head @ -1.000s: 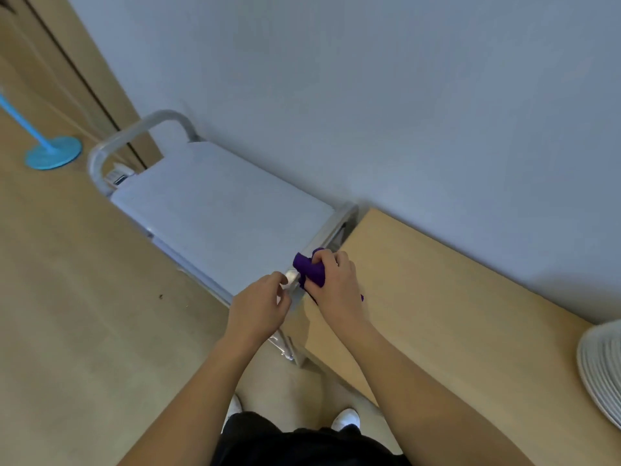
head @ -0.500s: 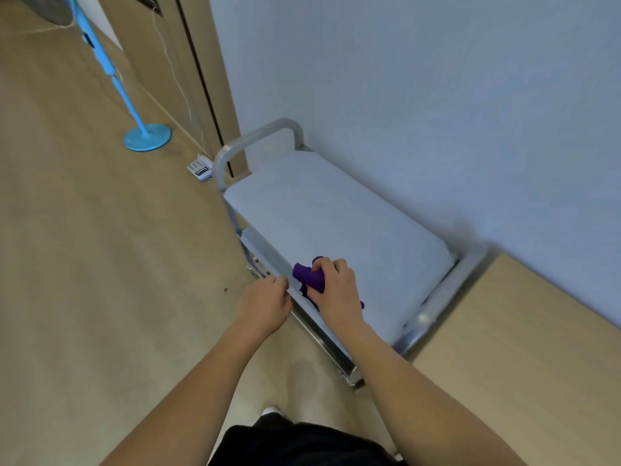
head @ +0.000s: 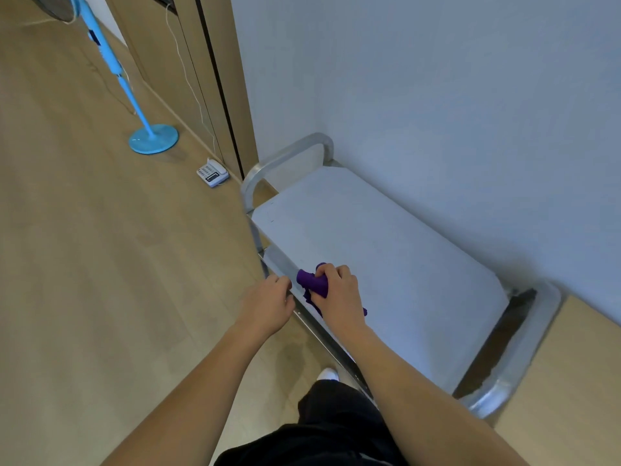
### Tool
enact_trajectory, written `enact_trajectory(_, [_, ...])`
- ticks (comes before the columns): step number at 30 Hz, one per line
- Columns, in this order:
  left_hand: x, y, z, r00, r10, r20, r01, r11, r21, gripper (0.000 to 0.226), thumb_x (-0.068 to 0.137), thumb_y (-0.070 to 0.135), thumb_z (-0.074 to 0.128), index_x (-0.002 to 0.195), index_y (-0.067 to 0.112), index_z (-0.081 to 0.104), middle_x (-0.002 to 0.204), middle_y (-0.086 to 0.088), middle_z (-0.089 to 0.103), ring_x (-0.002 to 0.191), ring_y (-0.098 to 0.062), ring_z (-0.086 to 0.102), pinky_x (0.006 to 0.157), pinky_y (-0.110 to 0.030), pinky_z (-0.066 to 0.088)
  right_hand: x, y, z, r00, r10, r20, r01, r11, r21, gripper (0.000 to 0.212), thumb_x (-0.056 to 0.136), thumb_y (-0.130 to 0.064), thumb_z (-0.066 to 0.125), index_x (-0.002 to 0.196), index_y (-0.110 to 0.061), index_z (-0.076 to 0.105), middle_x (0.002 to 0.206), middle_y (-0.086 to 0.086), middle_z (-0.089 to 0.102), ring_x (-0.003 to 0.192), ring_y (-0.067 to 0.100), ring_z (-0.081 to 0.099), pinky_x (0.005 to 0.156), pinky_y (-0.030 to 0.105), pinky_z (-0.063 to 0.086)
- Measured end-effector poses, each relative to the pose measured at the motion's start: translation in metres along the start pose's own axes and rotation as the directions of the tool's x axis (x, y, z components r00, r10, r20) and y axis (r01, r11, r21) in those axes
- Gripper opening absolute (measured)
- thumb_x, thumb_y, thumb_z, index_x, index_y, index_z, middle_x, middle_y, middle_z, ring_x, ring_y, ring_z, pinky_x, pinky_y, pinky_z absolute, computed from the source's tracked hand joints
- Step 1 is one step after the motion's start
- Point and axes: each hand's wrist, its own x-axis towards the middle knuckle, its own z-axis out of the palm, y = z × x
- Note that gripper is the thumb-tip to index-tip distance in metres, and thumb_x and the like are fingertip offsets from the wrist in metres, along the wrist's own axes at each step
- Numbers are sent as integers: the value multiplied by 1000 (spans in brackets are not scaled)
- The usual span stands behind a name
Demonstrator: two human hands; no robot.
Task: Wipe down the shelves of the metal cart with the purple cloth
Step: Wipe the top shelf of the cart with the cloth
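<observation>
Both hands at metal cart (head: 386, 264) edge: R fingers (head: 331, 272) clench purple cloth (head: 312, 280), L fingers (head: 280, 282) curled on rim

A plain indoor room is shown, most likely in a home or a small office. A light wooden floor (head: 84, 264) is seen, with a pale painted wall (head: 437, 112) beside a wooden door (head: 205, 79). A blue fan stand (head: 153, 137) is placed on the floor, and a white telephone (head: 212, 172) lies near the door. A metal cart (head: 386, 264) is parked against the wall, next to a wooden table (head: 571, 381).
</observation>
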Motion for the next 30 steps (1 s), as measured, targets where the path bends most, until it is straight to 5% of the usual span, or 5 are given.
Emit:
enact_trajectory(15, [169, -63, -5, 989, 13, 149, -16, 1000, 19, 28, 95, 30, 44, 119, 19, 53, 114, 0, 57, 94, -18, 56, 66, -29, 42, 166, -1, 45, 988, 126, 83, -120, 990, -75, 39, 88, -39, 66, 121, -22, 53, 117, 4, 51, 101, 21, 47, 85, 34, 48])
enact_trajectory(22, [252, -95, 20, 955, 158, 252, -173, 984, 36, 34, 92, 27, 48, 125, 17, 50, 121, -3, 52, 105, -24, 51, 78, -35, 44, 215, 8, 71, 974, 228, -10, -223, 939, -260, 45, 94, -46, 56, 134, -27, 51, 135, 3, 49, 122, 29, 43, 96, 43, 40])
enact_trajectory(26, [288, -111, 41, 887, 282, 365, -324, 944, 60, 35, 92, 26, 47, 124, 13, 50, 129, -7, 48, 113, -27, 48, 87, -38, 44, 217, 17, 108, 932, 348, 99, -296, 891, -343, 58, 96, -54, 44, 149, -31, 33, 158, 7, 26, 146, 34, 16, 117, 50, 17])
enact_trajectory(30, [303, -134, 55, 829, 364, 425, -442, 892, 98, 39, 93, 24, 47, 129, 11, 48, 147, -9, 32, 130, -27, 35, 94, -39, 41, 224, 22, 133, 908, 419, 19, -386, 853, -352, 52, 102, -49, 30, 151, -35, 24, 162, 5, 15, 149, 34, 8, 118, 51, 15])
